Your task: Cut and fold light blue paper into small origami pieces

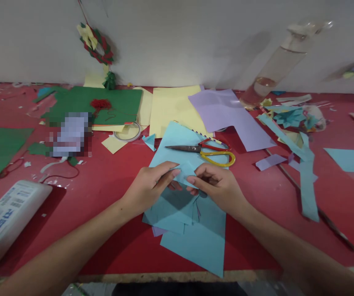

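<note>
Between my two hands is a small piece of light blue paper [185,174], held above the table. The thumb and fingers of my left hand [154,181] pinch its left side. At the right edge, my right hand [214,183] grips it with thumb and curled fingers. Beneath lie larger light blue sheets [201,246] and several smaller blue pieces [167,211], partly overlapping. Just beyond my hands, scissors [192,149] with one red and one yellow handle rest on the blue paper, blades pointing left.
Yellow [173,107], purple [226,111] and green sheets [118,100] lie along the wall. A tape roll [129,133], a white power bank [13,218] and a pixelated device [72,133] are leftward. Rightward stand a pump bottle [275,70] and blue paper strips [308,176].
</note>
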Demonstrator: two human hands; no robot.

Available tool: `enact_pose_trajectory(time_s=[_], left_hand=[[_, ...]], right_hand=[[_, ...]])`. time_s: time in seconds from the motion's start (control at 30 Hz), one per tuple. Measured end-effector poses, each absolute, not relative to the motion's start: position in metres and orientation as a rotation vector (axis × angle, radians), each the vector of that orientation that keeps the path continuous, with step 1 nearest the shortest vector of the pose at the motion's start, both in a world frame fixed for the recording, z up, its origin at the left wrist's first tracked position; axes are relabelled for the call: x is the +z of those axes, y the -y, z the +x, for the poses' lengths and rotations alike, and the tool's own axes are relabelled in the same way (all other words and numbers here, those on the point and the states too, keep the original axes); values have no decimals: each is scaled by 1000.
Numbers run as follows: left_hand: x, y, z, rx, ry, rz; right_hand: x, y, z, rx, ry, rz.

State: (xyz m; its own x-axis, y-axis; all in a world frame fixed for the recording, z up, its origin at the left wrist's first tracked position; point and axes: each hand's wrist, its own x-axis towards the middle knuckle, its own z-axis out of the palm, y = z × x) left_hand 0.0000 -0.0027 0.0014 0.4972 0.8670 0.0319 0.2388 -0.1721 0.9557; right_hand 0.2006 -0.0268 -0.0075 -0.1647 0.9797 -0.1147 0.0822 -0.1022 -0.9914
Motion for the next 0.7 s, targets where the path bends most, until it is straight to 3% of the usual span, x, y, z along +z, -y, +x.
enact_pose_trajectory(time_s=[0.7], left_hand=[[-1,4,-1,669,-1005,1641]], right_hand=[[-3,28,200,1256,1325,-1268]])
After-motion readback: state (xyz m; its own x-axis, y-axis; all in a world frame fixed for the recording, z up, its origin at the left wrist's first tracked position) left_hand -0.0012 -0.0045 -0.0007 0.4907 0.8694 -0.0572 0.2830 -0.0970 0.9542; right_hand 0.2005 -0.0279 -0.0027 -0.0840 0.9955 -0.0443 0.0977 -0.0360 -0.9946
